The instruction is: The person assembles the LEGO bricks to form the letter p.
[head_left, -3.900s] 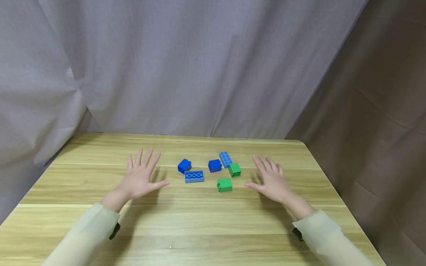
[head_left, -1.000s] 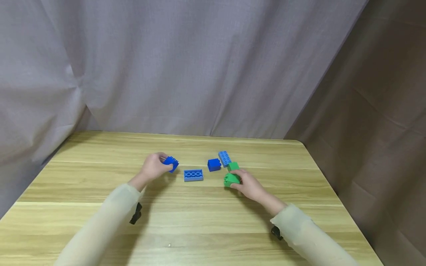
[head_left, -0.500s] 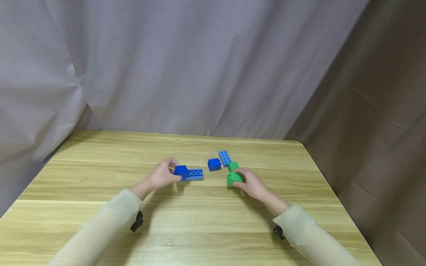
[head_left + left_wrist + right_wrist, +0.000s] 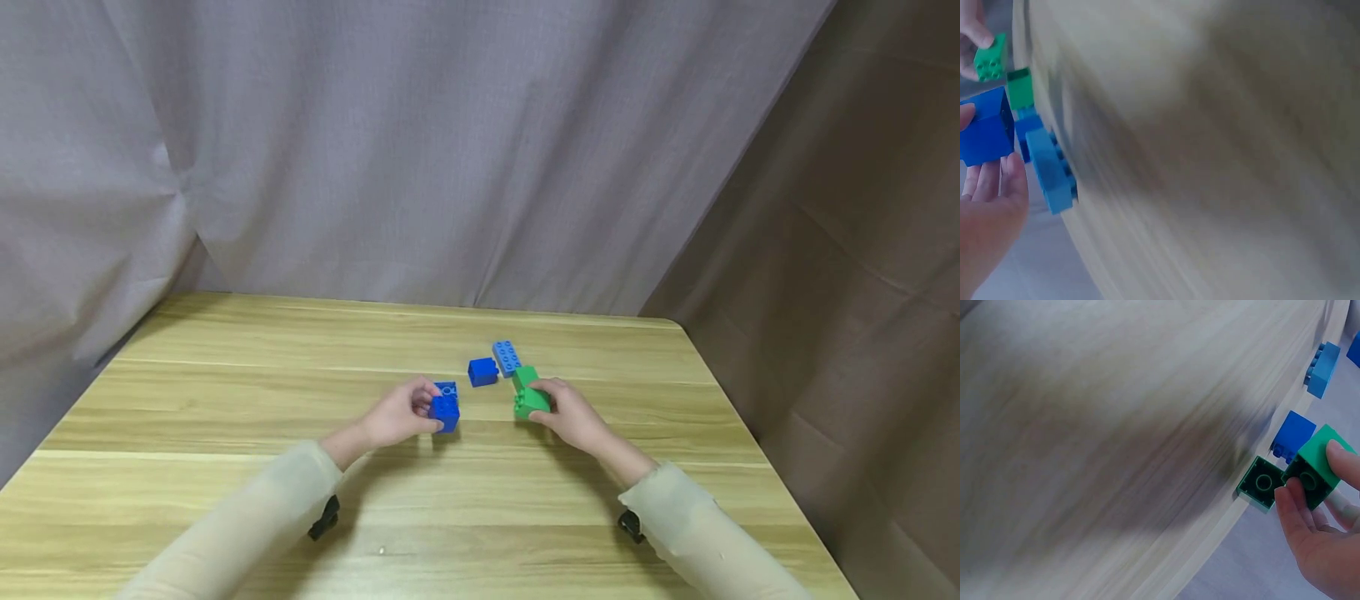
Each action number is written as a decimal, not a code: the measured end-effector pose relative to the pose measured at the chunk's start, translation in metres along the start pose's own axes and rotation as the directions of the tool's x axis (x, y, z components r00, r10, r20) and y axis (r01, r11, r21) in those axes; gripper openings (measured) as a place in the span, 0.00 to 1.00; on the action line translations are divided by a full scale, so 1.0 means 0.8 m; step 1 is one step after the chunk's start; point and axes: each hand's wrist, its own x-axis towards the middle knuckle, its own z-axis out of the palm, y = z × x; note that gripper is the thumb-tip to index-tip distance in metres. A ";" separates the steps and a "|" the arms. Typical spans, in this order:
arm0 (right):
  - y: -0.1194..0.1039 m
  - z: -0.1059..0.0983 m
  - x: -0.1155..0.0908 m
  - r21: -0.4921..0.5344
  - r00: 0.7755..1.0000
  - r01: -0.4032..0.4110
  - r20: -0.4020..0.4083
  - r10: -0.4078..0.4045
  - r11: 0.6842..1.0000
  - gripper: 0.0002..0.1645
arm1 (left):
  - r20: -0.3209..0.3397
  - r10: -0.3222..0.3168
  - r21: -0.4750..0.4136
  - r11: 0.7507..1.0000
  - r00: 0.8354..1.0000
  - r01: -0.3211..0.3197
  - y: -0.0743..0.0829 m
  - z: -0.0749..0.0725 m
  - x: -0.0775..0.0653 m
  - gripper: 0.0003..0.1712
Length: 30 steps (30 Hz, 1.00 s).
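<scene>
My left hand (image 4: 401, 414) pinches a dark blue toy brick (image 4: 446, 414) between thumb and fingers, in front of a light blue flat brick (image 4: 447, 390) whose underside faces up. In the left wrist view the held blue brick (image 4: 985, 134) is off the table, apart from the flat brick (image 4: 1052, 172). A green brick (image 4: 536, 402) is gripped by my right hand (image 4: 573, 417). Its hollow underside shows in the right wrist view, where the fingers (image 4: 1294, 515) are curled at it. Just behind lies a second green brick (image 4: 524, 376), also seen in the right wrist view (image 4: 1260, 482).
Another dark blue brick (image 4: 482, 372) lies on its side between the hands, farther back. Behind it a second light blue flat brick (image 4: 506, 357) rests studs up. The wooden table (image 4: 420, 517) ends at a grey curtain (image 4: 360, 167).
Earlier both hands were spread open above the table. Since then each has taken a brick. Over the last second the left hand carried its blue brick right; the right hand shifted slightly right.
</scene>
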 end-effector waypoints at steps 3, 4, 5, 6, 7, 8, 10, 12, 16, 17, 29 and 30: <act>0.000 -0.001 0.000 0.001 1.000 -0.003 -0.001 0.003 1.000 0.27 | 0.014 -0.011 -0.003 1.000 1.000 0.011 -0.001 0.010 0.000 0.21; 0.000 -0.001 0.000 -0.001 1.000 -0.003 -0.002 0.003 1.000 0.27 | 0.016 -0.010 0.001 1.000 1.000 0.010 -0.002 0.013 0.000 0.21; 0.000 -0.001 0.000 -0.003 1.000 -0.004 -0.002 0.004 1.000 0.26 | 0.020 -0.011 0.005 1.000 1.000 0.011 -0.003 0.016 0.000 0.21; -0.001 -0.001 0.000 -0.006 1.000 -0.003 -0.002 0.003 1.000 0.26 | 0.028 -0.005 0.004 1.000 1.000 0.004 -0.003 0.019 0.000 0.21; -0.001 -0.001 -0.001 -0.006 1.000 -0.001 0.001 0.001 1.000 0.26 | 0.033 0.001 0.006 1.000 0.999 -0.001 -0.004 0.022 0.000 0.21; -0.001 -0.001 -0.001 -0.009 1.000 0.001 0.002 -0.001 1.000 0.26 | 0.039 0.010 0.010 1.000 0.999 -0.010 -0.005 0.024 0.000 0.21; -0.001 -0.001 -0.001 -0.009 1.000 0.004 0.003 -0.004 1.000 0.26 | 0.050 0.025 0.019 0.999 0.998 -0.026 -0.008 0.028 0.001 0.21; -0.001 -0.002 -0.001 -0.006 1.000 0.006 0.003 -0.006 1.000 0.26 | 0.058 0.038 0.018 0.999 0.998 -0.039 -0.009 0.030 0.001 0.22; -0.001 -0.002 -0.002 -0.001 1.000 0.008 -0.002 -0.008 1.000 0.26 | 0.063 0.050 0.025 0.998 0.997 -0.052 -0.013 0.035 0.002 0.21; -0.001 -0.001 -0.002 -0.002 1.000 0.013 -0.002 -0.013 1.000 0.26 | 0.065 0.051 0.030 0.998 0.997 -0.053 -0.014 0.036 0.002 0.21; 0.002 -0.001 -0.002 0.000 0.999 0.036 0.002 -0.036 0.999 0.25 | 0.086 0.067 0.073 0.995 0.994 -0.074 -0.016 0.041 0.001 0.20; 0.002 -0.001 -0.002 0.000 0.999 0.039 0.001 -0.039 0.999 0.25 | 0.085 0.065 0.069 0.995 0.994 -0.071 -0.016 0.042 0.002 0.20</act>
